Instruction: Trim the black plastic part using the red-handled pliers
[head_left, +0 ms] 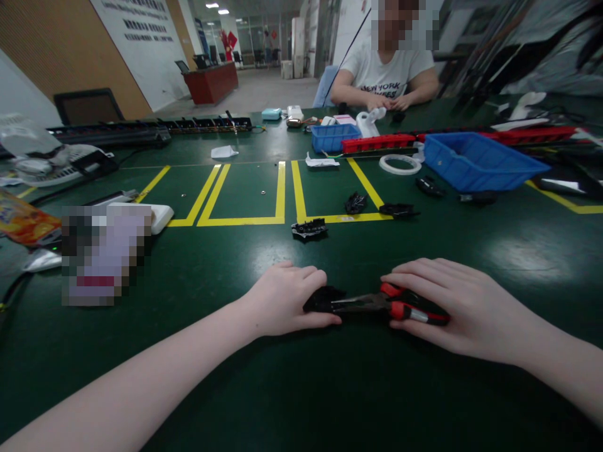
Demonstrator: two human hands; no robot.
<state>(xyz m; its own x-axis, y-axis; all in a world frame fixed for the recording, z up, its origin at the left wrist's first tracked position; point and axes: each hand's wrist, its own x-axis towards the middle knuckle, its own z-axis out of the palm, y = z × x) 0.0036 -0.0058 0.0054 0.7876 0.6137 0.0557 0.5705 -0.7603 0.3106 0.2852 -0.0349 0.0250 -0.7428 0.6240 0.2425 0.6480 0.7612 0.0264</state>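
Over the near part of the table, my left hand (287, 298) is closed around a small black plastic part (323, 300). Red-and-black pliers (400, 306) lie in the grip of my right hand (461, 307), its fingers wrapped over the handles. The long jaws of the pliers point left and meet the black part; whether they are clamped on it I cannot make out. Farther off, a similar black part (309, 230) rests near the yellow tape, with two more, one a clumped black piece (355, 203) and one a flat black piece (399, 210), to its right.
A blue bin (480, 163) stands at the back right, a smaller blue bin (334, 137) left of it. Between them lie red strips (377, 144) and a white tape roll (400, 164). A blurred-out object (108, 251) sits left. A person (384, 75) sits opposite.
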